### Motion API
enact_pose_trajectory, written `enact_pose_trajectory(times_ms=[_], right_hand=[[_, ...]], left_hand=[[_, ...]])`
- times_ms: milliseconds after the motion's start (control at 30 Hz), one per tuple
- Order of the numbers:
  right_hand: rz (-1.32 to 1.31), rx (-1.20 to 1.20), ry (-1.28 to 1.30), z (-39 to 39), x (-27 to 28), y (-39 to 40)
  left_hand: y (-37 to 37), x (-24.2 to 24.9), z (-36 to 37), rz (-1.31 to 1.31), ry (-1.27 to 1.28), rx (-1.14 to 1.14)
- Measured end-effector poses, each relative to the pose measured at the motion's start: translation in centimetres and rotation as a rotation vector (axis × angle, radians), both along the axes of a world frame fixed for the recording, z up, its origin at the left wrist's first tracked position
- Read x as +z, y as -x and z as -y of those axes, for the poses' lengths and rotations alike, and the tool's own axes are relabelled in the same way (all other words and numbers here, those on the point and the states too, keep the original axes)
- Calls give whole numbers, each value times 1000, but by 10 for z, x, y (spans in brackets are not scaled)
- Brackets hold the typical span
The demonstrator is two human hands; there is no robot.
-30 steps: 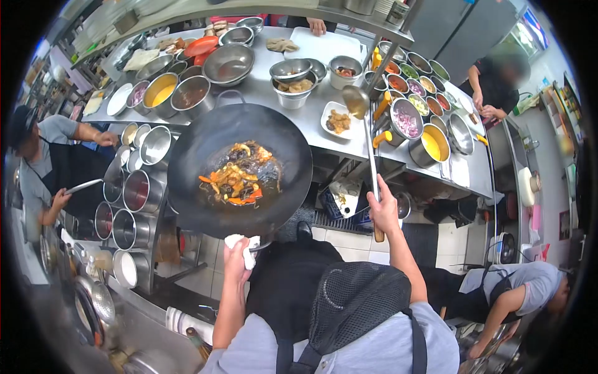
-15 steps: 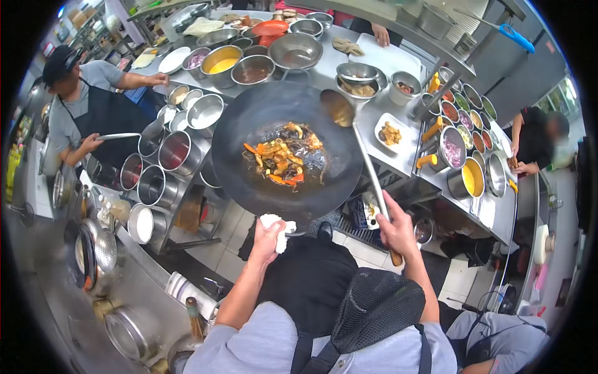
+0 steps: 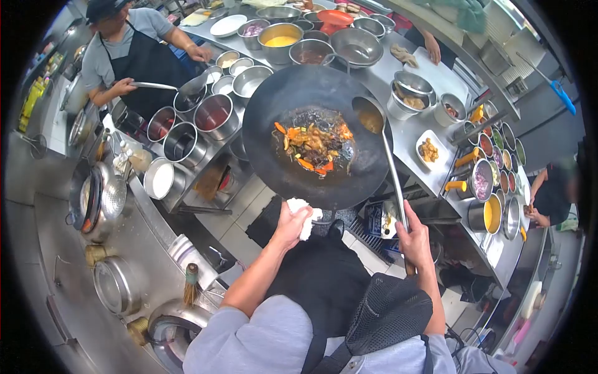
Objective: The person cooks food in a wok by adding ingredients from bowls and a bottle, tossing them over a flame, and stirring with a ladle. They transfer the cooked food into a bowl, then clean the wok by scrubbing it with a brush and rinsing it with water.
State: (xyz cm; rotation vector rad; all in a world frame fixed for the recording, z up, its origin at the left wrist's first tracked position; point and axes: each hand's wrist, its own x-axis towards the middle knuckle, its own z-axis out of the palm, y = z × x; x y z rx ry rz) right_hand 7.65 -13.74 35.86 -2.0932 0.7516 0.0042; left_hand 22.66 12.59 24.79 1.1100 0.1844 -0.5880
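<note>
A large dark wok [image 3: 274, 181] is held out in front of me, tilted so its inside faces me. Stir-fried food [image 3: 314, 146] with orange and brown pieces in dark sauce lies in its middle. My left hand [image 3: 291, 225] is closed around a folded white cloth [image 3: 305, 218] at the wok's near rim, where a bit of the handle shows. Closed on the long handle of a metal ladle [image 3: 393, 171] is my right hand [image 3: 414, 242]. The ladle's bowl rests inside the wok's right side, with brown liquid in it.
A steel counter [image 3: 398, 140] beyond the wok carries several bowls and a white dish of food [image 3: 431, 149]. Pots, including a red-filled one [image 3: 216, 117], stand left. A co-worker [image 3: 140, 56] holds a long-handled tool there. Ingredient tins [image 3: 483, 181] crowd the right.
My view has turned left, so the scene sits farther right and the co-worker looks larger. Both hands keep their grips, and the wok has moved a little relative to the pots beside it.
</note>
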Motion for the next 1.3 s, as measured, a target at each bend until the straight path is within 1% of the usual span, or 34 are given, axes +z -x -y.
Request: enact_pose_trajectory(times_ms=[100,133,200,233,267,333,400,467,500,600,700,733,800,833,900,933,1000,1033,1067,1100,1133,1167,1200,1233,1300], right_hand=[[57,109,12,-9,-18,-6],[-18,80,-193,-19,-10,-6],[-4,147,-345,-21,-6,1],[38,132,-442,-18,-11,9],[36,134,-442,-13,-12,14],[124,13,-598,-11,-10,19],[160,-2,-408,-3,-3,11],[111,-21,-305,8,2,-2],[73,30,-239,18,3,-8],[58,119,-209,23,8,-36],[56,279,-133,12,4,-61],[10,328,-118,8,8,-62],[177,571,191,15,5,-50],[172,573,188,19,14,-39],[-101,652,275,30,42,-11],[-21,620,234,35,41,3],[-89,414,14,41,40,24],[-95,420,12,43,38,26],[-78,306,-35,45,33,26],[-59,190,-80,44,32,26],[-60,189,-80,43,32,22],[-39,135,-101,39,32,13],[-17,82,-122,34,32,7],[-17,84,-124,31,32,5],[-49,108,-339,25,33,5]], left_hand=[[-4,-4,7,54,41,31],[-6,-6,8,61,47,21],[-8,-10,10,69,54,5],[-7,-12,11,39,53,15],[-6,-15,10,4,50,28],[-2,-10,9,12,56,32],[1,-5,5,29,64,32],[0,-1,4,56,101,-1],[0,0,4,62,103,-3],[1,-2,3,81,58,11],[-2,-12,-4,51,50,-62],[-4,-12,-5,35,53,-78],[-5,-9,-6,15,52,-93],[-4,-3,-6,-7,50,-76],[0,2,-6,-41,53,-45],[1,3,-7,-43,66,-36],[5,-1,-10,-54,75,-18],[6,-4,-11,1,80,-8],[6,-6,-10,59,85,-3],[8,-7,-9,56,85,-3],[10,-8,-7,99,60,13],[12,-9,-5,144,35,30],[12,-7,-3,144,34,30],[11,-6,-1,169,16,54],[9,-1,3,194,-8,85]])
